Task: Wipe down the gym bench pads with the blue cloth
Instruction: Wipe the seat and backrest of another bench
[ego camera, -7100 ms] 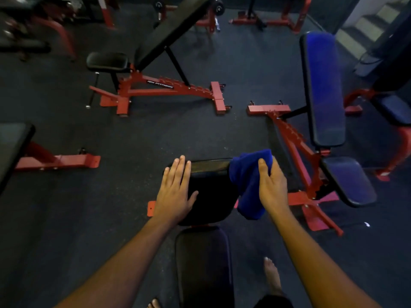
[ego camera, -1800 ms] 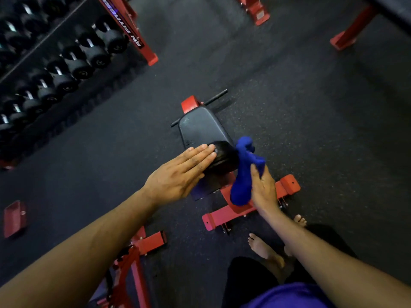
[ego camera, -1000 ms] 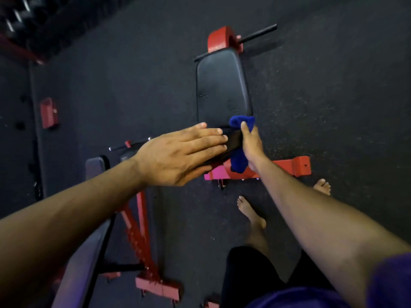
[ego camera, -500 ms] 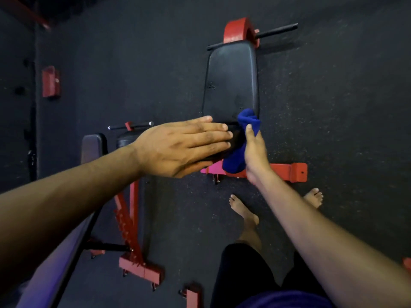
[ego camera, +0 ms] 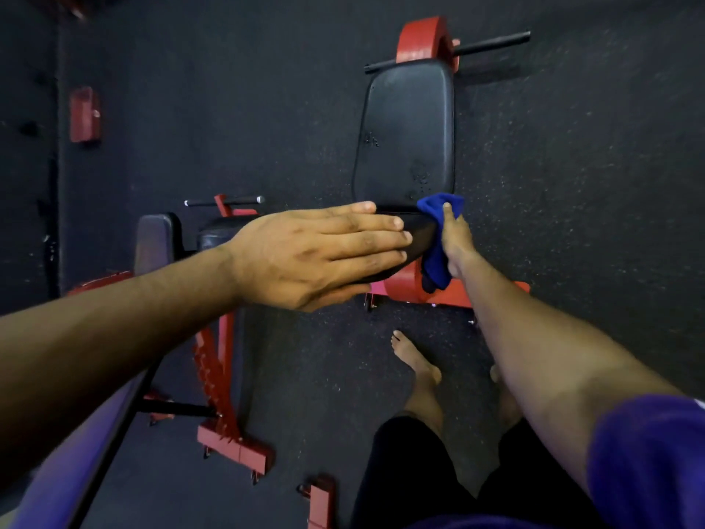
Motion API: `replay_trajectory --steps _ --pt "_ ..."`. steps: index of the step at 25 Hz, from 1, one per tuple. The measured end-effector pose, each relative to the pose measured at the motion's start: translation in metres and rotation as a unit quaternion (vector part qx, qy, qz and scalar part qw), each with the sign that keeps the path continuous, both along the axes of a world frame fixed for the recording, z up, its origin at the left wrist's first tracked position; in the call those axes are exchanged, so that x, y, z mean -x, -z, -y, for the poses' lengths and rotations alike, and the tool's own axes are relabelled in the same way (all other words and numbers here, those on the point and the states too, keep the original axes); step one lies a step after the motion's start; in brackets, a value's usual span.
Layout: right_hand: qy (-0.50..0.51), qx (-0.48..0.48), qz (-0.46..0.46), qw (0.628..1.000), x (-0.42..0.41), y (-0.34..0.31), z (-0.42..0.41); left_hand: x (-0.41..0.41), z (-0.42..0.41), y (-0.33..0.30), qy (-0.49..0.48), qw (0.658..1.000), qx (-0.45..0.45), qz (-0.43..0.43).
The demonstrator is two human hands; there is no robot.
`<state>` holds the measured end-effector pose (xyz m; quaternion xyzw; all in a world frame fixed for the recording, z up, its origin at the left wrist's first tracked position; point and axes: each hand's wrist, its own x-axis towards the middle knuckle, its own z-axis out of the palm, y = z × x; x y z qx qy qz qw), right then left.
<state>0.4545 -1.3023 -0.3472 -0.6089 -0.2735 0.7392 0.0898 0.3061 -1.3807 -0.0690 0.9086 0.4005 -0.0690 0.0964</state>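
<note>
Blue cloth (ego camera: 435, 257), half hidden, is clutched in right hand (ego camera: 456, 242); flat left hand (ego camera: 316, 253) covers the near pad (ego camera: 419, 232).

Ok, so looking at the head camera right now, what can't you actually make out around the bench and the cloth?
- Head view: most of the near pad is hidden by the left hand lying flat over it.
- Head view: the part of the blue cloth under the right hand is covered, so contact with the pad edge is unclear.
- Head view: marks on the far pad are too small to identify.
- Head view: the neighbouring bench is blurred, partly behind the left forearm.
</note>
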Motion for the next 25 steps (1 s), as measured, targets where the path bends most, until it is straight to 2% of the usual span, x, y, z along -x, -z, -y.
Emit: replay_trajectory --steps 2,4,8,11,13,16,19,21,25 --pt "0.006 0.024 -0.002 1.000 0.003 0.044 -0.008 -0.001 -0.001 0.001 0.000 1.000 -0.004 0.000" --pt "0.018 0.022 0.005 1.000 0.005 0.060 -0.005 -0.001 -0.001 0.000 -0.002 1.000 -0.004 0.005" --pt "0.046 0.007 0.011 0.999 -0.001 -0.022 0.033 0.000 -0.002 0.000 0.006 1.000 -0.009 0.004" --pt "0.066 -0.033 0.004 0.997 -0.002 -0.022 0.037 0.003 -0.002 0.000 0.017 1.000 0.003 -0.002" --pt "0.022 -0.031 0.026 0.999 0.004 -0.002 0.013 0.004 -0.002 0.001 0.021 1.000 -0.001 -0.006" --pt "-0.089 -0.018 0.065 0.994 -0.008 0.012 -0.033 0.003 -0.001 0.002 0.014 0.999 -0.001 0.033" --pt "-0.119 -0.129 0.101 0.979 -0.040 -0.042 -0.081 0.004 -0.002 0.002 -0.002 0.998 0.003 0.059" --pt "-0.132 -0.182 0.106 0.969 -0.069 -0.083 -0.095 0.004 0.001 0.000 -0.047 0.996 -0.011 0.080" --pt "-0.144 -0.215 0.105 0.960 -0.114 -0.131 -0.090 0.001 0.005 -0.005 -0.157 0.983 -0.034 0.087"
